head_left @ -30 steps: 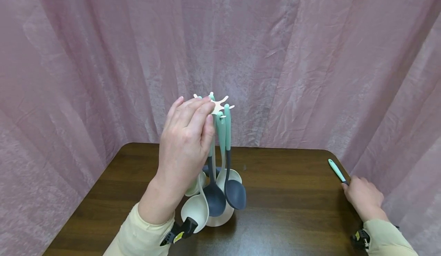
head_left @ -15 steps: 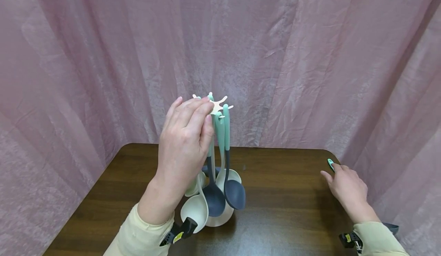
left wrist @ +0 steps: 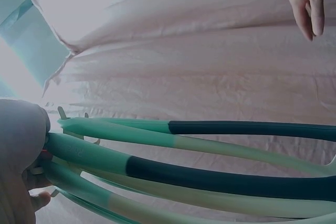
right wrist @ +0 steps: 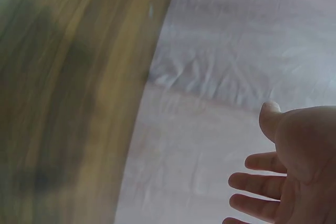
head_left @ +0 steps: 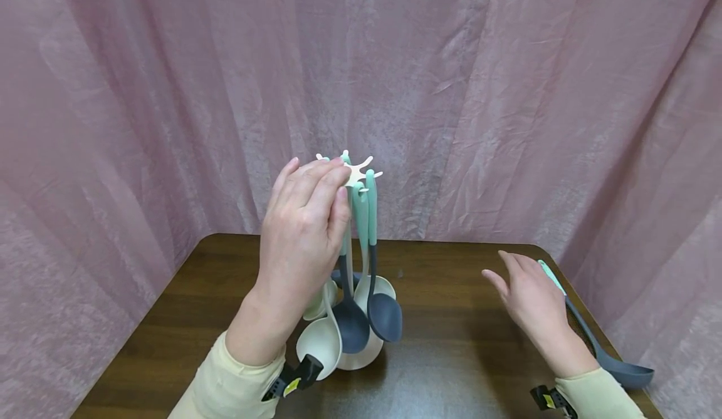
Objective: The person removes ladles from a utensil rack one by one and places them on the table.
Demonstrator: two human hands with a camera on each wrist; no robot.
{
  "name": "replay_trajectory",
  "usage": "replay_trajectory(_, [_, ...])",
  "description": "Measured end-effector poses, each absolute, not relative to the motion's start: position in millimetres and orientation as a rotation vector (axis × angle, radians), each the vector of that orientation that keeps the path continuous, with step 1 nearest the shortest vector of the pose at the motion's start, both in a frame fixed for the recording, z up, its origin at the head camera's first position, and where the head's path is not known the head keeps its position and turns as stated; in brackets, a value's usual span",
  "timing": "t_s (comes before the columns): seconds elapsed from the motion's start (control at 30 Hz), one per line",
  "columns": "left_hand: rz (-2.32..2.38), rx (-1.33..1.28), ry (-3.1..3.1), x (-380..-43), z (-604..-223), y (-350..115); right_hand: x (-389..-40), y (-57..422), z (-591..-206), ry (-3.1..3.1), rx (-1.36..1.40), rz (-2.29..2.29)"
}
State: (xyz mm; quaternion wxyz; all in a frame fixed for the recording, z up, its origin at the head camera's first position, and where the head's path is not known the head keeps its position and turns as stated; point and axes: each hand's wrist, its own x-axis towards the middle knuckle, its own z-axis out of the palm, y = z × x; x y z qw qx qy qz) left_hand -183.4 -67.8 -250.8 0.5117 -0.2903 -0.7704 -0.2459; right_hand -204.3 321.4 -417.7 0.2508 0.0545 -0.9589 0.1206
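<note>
A utensil stand [head_left: 358, 173] with a pale, branching top holds several mint-handled spoons and ladles, some with dark grey heads and some with cream ones. My left hand [head_left: 301, 231] grips the stand's top from the left, covering part of it; in the left wrist view, curled fingers [left wrist: 37, 182] sit at the hanging handles. Over the right part of the table, my right hand [head_left: 533, 297] is held with its fingers extended and nothing in it. To its right lies a dark grey ladle [head_left: 620, 369] with a mint handle, along the table's right edge.
The brown wooden table [head_left: 451, 356] has rounded far corners. Pink curtains [head_left: 429, 93] hang behind it and at both sides. The ladle's bowl lies at the right table edge, near my right sleeve [head_left: 598, 397].
My right hand has let go of the ladle at the right edge and moved left, its fingers extending. The ladle stays there, now more fully visible. My left hand has kept its place.
</note>
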Motion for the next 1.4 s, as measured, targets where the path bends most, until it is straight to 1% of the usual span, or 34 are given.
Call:
replay_trajectory(0.7, [-0.590,-0.694,-1.842,-184.8,-250.7,-68.0,-196.8,249.3,-395.5,-2.485,0.425,0.288])
replay_trajectory(1.1, [-0.590,-0.689,-1.820,-186.0,-251.1,-67.4,-183.5,209.5,-376.3,-2.465,0.517,0.331])
replay_trajectory(1.4, [-0.591,-0.685,-1.840,-185.7,-252.0,-68.5,-180.0,184.8,-368.0,-2.456,0.569,0.393])
